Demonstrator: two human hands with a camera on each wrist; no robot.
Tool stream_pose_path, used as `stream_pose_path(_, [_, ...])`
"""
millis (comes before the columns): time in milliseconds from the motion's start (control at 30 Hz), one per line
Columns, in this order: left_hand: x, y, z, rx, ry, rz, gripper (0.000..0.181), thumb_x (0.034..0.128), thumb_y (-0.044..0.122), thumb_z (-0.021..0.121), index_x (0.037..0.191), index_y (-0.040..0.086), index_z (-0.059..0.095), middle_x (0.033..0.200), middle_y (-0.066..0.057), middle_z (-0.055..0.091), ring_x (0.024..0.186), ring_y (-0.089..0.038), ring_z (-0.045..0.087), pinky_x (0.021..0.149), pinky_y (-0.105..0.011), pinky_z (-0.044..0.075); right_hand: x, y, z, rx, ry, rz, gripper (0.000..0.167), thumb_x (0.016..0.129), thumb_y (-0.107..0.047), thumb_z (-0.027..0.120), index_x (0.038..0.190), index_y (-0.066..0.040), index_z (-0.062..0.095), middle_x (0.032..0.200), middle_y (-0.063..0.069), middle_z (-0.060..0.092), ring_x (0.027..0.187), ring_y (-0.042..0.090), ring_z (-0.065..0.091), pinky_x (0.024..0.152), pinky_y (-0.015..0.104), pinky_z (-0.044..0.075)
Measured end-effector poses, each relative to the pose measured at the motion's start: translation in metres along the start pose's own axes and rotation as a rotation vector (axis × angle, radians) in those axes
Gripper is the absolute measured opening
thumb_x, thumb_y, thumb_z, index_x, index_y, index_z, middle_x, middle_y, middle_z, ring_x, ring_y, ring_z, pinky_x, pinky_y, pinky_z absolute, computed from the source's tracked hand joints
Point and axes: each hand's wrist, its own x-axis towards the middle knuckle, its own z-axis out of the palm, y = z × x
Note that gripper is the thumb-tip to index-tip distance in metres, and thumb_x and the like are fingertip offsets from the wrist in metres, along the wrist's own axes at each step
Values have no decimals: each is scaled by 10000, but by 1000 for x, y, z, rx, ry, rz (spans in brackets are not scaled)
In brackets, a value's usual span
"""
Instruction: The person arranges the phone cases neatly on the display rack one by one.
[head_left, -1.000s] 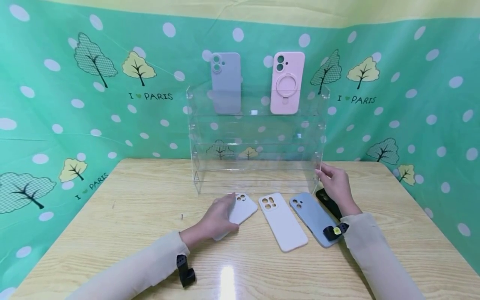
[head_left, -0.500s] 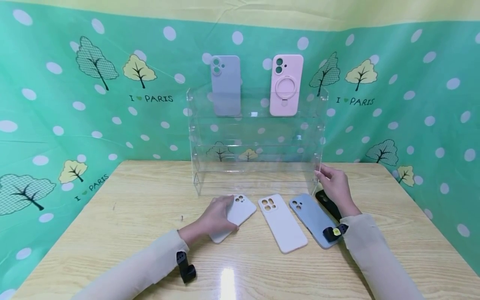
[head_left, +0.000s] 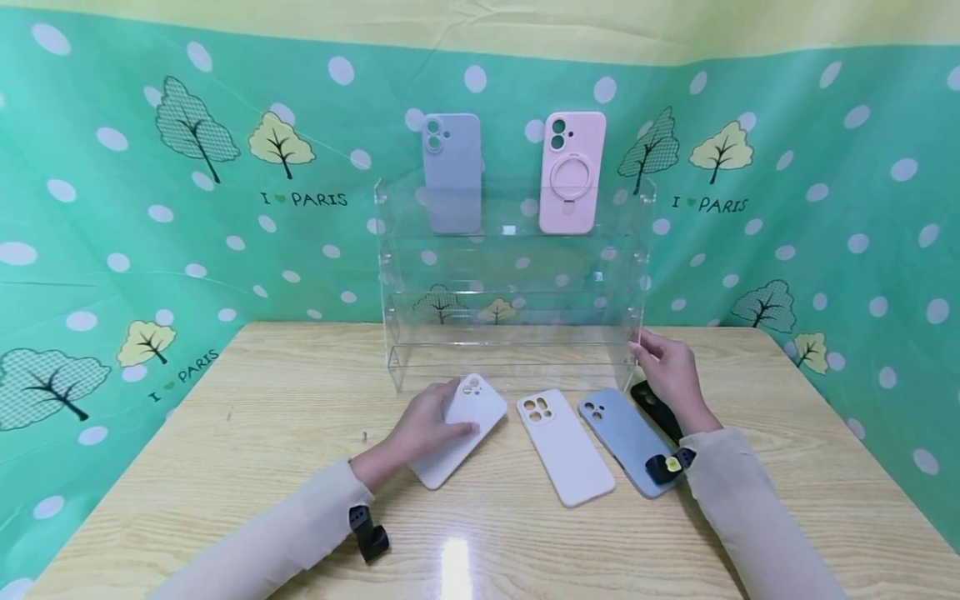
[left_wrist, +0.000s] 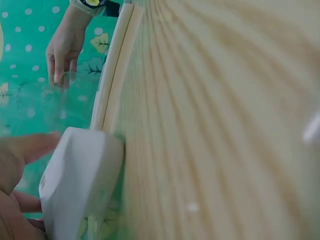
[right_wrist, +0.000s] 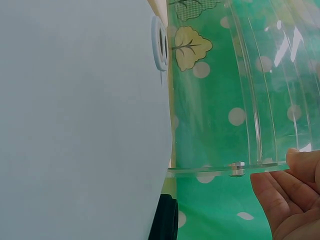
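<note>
My left hand (head_left: 423,427) grips a white phone case (head_left: 467,435) in front of the rack's left half, thumb across its face and fingers at its far edge. The left wrist view has this white case (left_wrist: 82,175) with its upper end tilted up beside the fingers. At the clear tiered rack (head_left: 517,333), my right hand (head_left: 671,375) pinches the right side panel low down; in the right wrist view the hand (right_wrist: 292,192) has thumb and fingers on either side of the panel (right_wrist: 200,172).
A second white case (head_left: 567,450), a blue-grey case (head_left: 626,442) and a black case (head_left: 654,407) lie on the table (head_left: 285,467) before the rack. A lavender case (head_left: 453,171) and a pink ringed case (head_left: 572,175) stand on its top tier. A patterned cloth (head_left: 300,267) hangs behind.
The white case in my left hand has lifted and tilted slightly, shifting a little left, and my thumb has moved up over its face. My right hand stays at the rack.
</note>
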Motion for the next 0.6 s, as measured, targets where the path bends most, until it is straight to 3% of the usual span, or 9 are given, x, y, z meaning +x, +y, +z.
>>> stream_pose_path(133, [4,-2,-7,-148,72,-64,436,893,147,646,1279,-30,544,1130,-165,638,911,-207,587,737,-292,535,-1,-1,0,-1,0,-10,341,967,-175,539,1253,8,572,1170,233,618,993,347,637,824,491,539])
stream_pose_path(233, [7,-3,-16,-245,98,-100,311,929,104,579,1208,-31,603,1010,-119,664,843,-161,570,703,-242,506,-1,-1,1,-4,-3,-17,339,967,-172,539,1250,11,573,1170,238,616,998,354,635,821,495,540])
stream_pose_path(400, [11,4,-36,-333,51,-167,297,936,114,571,1196,-26,608,1036,-134,664,844,-146,581,695,-219,497,-1,-2,0,-4,-9,-13,343,969,-176,536,1253,13,571,1187,242,606,1013,363,628,831,499,536])
stream_pose_path(500, [14,15,-50,-371,12,-223,326,936,143,577,1228,-1,591,1085,-152,653,844,-161,593,695,-245,518,-1,-2,0,-7,-12,-11,348,971,-181,533,1254,17,569,1198,243,599,1025,368,622,839,503,532])
stream_pose_path(600, [20,30,-68,-412,-20,-233,356,943,160,564,1272,26,559,1148,-160,632,892,-192,602,758,-307,542,-2,-2,-2,-11,-13,-10,352,971,-186,531,1254,21,568,1208,245,594,1039,377,614,849,510,527])
